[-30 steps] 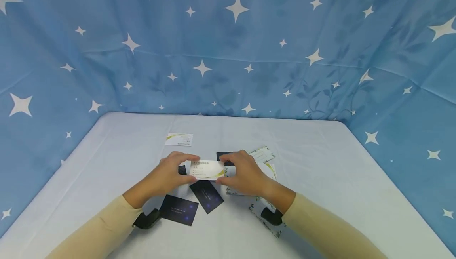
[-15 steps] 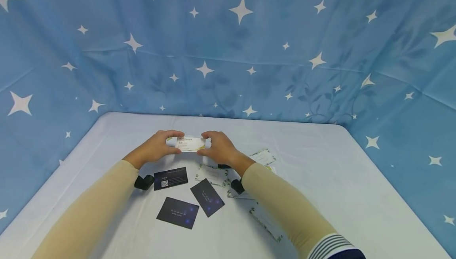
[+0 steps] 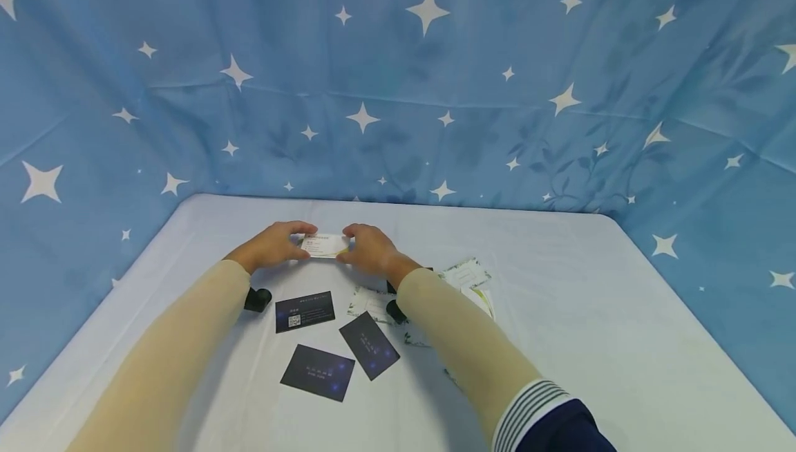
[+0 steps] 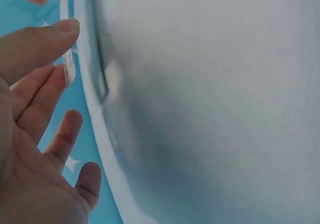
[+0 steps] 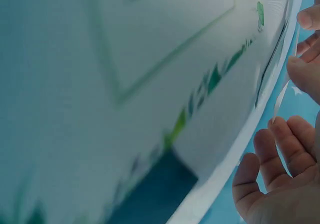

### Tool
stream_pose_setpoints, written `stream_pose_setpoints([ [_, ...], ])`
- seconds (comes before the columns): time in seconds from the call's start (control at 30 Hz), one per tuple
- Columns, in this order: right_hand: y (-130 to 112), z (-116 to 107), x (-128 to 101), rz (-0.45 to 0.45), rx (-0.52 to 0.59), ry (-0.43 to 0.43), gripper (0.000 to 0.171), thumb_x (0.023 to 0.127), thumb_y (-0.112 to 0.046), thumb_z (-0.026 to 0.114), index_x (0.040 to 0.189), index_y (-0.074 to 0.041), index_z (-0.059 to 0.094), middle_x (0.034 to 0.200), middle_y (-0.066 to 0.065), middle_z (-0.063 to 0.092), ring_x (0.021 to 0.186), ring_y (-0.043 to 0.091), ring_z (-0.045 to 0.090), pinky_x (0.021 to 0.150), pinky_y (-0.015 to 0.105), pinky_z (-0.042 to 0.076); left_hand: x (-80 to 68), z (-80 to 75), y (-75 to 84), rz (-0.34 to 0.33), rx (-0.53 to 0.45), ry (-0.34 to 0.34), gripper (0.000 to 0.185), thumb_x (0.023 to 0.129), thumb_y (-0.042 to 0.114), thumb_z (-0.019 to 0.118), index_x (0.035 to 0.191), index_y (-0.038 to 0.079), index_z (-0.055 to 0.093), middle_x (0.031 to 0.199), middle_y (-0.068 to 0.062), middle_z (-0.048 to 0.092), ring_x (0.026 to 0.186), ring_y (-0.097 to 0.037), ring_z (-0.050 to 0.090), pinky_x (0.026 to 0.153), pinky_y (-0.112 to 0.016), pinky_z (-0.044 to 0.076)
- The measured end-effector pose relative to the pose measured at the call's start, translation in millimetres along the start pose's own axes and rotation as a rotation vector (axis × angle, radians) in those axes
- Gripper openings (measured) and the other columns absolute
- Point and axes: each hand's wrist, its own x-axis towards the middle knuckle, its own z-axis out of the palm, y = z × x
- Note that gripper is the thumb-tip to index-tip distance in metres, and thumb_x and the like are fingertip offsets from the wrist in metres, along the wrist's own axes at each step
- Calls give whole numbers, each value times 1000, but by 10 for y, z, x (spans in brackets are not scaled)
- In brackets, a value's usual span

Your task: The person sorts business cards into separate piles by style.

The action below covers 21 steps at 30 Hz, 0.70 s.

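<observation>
A white business card (image 3: 325, 246) with a yellow curve at one corner is held by its two short ends near the far side of the table. My left hand (image 3: 273, 245) pinches its left end between thumb and fingers. At the right end, my right hand (image 3: 372, 250) grips it the same way. The left wrist view shows the card (image 4: 69, 66) edge-on behind the thumb, with the other fingers spread loosely. In the right wrist view, its thin edge (image 5: 281, 101) shows beside the fingers. The spot where another white card lay is covered by the held card and hands.
Nearer on the white table (image 3: 591, 314) lie a dark card with a QR code (image 3: 305, 312), a tilted dark card (image 3: 370, 345) and a third dark card (image 3: 318, 373). Leaf-bordered cards (image 3: 466, 274) and a yellow-edged white card (image 3: 483, 300) lie right, partly behind my right sleeve (image 3: 460, 327).
Both hands have carried the white business card away from me and to the left, over the spot of another white card. The QR-code dark card and a leaf-bordered card have come into view.
</observation>
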Motion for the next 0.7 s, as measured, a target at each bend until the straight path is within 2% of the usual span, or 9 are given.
stream_pose_setpoints([
  [0.13, -31, 68, 75, 36, 1, -12, 59, 95, -29, 70, 146, -8, 50, 145, 5, 54, 136, 22, 46, 109, 35, 35, 29, 7, -50, -22, 0, 11, 60, 91, 13, 70, 147, 5, 49, 155, -23, 36, 145, -44, 23, 112, -61, 21],
  [0.33, -100, 107, 137, 63, -46, -24, 59, 99, -29, 66, 150, -10, 46, 148, 5, 51, 139, 22, 43, 111, 36, 32, 52, -5, -107, -17, 21, 23, 58, 93, 12, 68, 147, 3, 48, 155, -24, 36, 144, -44, 25, 113, -59, 20],
  [0.57, -137, 123, 173, 52, -75, -20, 61, 99, -28, 66, 152, -10, 43, 151, 6, 48, 140, 22, 41, 112, 36, 31, 49, -32, -126, -44, 12, 32, 57, 93, 12, 68, 145, 3, 49, 154, -24, 37, 144, -44, 25, 113, -59, 18],
  [0.7, -134, 143, 202, 48, -100, -54, 64, 99, -29, 65, 155, -13, 38, 155, 4, 42, 143, 21, 37, 113, 35, 29, 18, -31, -130, -62, 2, 34, 56, 92, 11, 69, 144, 2, 50, 153, -24, 38, 144, -44, 26, 113, -59, 18],
])
